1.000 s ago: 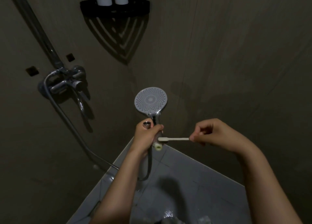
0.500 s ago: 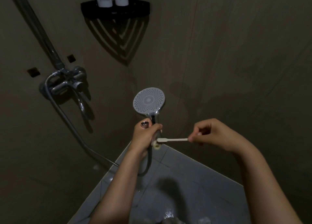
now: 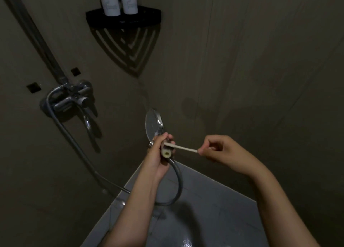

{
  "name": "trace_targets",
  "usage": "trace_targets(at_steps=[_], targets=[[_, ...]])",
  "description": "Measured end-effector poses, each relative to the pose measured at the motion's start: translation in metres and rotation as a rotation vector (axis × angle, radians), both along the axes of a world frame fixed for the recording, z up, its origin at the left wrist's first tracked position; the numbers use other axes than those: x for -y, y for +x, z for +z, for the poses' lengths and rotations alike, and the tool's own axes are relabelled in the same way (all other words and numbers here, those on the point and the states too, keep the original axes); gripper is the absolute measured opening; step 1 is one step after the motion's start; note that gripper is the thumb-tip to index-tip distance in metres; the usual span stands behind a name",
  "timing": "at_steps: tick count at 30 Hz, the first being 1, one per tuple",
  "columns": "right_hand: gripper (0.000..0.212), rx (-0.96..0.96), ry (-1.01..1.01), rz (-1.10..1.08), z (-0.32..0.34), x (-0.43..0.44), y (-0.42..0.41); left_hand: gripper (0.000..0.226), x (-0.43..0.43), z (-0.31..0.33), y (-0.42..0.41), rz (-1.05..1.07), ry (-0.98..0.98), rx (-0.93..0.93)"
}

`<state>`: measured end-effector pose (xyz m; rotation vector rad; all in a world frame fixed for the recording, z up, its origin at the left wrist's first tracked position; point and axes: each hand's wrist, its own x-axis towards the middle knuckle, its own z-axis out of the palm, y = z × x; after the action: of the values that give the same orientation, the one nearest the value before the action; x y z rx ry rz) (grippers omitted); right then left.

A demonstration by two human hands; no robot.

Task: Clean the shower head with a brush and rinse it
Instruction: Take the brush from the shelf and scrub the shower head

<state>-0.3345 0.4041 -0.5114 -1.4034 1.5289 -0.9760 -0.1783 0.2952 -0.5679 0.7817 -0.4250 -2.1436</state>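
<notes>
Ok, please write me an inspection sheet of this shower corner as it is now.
Surface: grey tiled floor, wet shine near the bottom edge.
Job's things: shower head turned edge-on; white brush with its head at the handle.
Clutter: two bottles on the black corner shelf.
Grippers: left hand grips the shower handle; right hand pinches the brush.
Cables: hose loops below the left hand and runs to the mixer tap.
Surroundings: dim beige walls.

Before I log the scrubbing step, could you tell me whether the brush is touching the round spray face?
No, the brush tip sits at the handle by the left hand, below the shower head.
</notes>
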Motion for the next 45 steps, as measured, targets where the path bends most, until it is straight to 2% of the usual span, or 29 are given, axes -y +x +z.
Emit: trace_targets(at_steps=[7,12,16,22,26,28,30,32,34,35,45], targets=[[0.019,-0.002,0.001,-0.01,-0.002,0.0,-0.003,0.017,0.004,-0.004,0.0,0.09,0.044,-0.081],[0.023,0.023,-0.075,-0.045,-0.001,0.004,0.004,0.018,0.003,-0.002,-0.004,0.098,-0.009,-0.017],[0.021,0.005,-0.059,-0.002,-0.001,0.006,0.009,0.018,0.0,0.003,-0.004,0.084,0.002,-0.021],[0.016,0.016,-0.034,-0.047,-0.005,-0.003,-0.002,0.019,0.004,0.007,0.006,0.042,0.125,-0.15],[0.006,-0.022,-0.058,-0.054,0.001,-0.004,-0.001,0.019,0.015,0.011,0.009,-0.089,0.185,-0.008],[0.003,-0.1,-0.06,0.001,0.004,-0.005,0.001,0.009,0.019,0.008,0.012,-0.205,0.26,0.038],[0.004,-0.275,-0.093,0.015,0.001,-0.004,0.002,0.012,0.017,0.007,0.013,-0.306,0.292,0.058],[0.005,-0.446,-0.1,-0.014,0.001,-0.003,0.003,0.014,0.012,0.004,0.009,-0.361,0.251,0.122],[0.011,-0.539,-0.11,-0.022,0.004,-0.002,0.004,0.009,0.008,0.004,0.005,-0.387,0.215,0.175],[0.013,-0.562,-0.112,-0.022,0.005,-0.002,0.004,0.006,0.006,0.005,0.003,-0.387,0.209,0.198],[0.027,-0.663,-0.187,-0.131,0.008,-0.002,0.005,0.02,0.006,0.007,0.004,-0.353,0.132,0.357]])
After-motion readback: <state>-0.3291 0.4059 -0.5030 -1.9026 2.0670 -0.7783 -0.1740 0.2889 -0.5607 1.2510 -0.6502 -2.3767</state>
